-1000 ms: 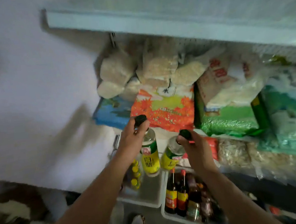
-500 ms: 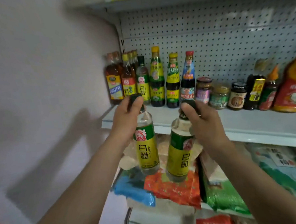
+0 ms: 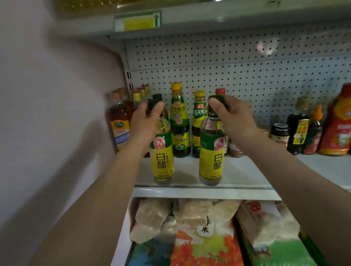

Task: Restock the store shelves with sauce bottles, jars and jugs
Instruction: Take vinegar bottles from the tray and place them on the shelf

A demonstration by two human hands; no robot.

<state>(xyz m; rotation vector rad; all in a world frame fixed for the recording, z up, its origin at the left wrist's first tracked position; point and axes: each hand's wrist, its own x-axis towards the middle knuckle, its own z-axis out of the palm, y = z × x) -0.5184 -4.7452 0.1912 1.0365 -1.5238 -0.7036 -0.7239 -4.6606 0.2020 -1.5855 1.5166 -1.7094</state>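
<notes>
I hold two clear vinegar bottles with yellow-green labels and dark caps. My left hand [image 3: 146,119] grips the cap of the left vinegar bottle [image 3: 162,156], whose base is at the front of the middle shelf [image 3: 250,177]. My right hand [image 3: 231,114] grips the cap of the right vinegar bottle [image 3: 212,152], tilted slightly, its base at the shelf's front edge. Whether either base rests on the shelf I cannot tell.
Behind stand several sauce bottles: amber ones [image 3: 120,125] at the left wall, green-labelled ones [image 3: 179,121] in the middle. Jars [image 3: 279,133] and red bottles [image 3: 342,124] line the right. A pegboard back [image 3: 250,70] and an upper shelf [image 3: 201,15] bound the space. Rice bags [image 3: 204,249] lie below.
Both hands have lifted the two vinegar bottles from the crates below up to the middle shelf and forward onto its front edge. My view rose with them.
</notes>
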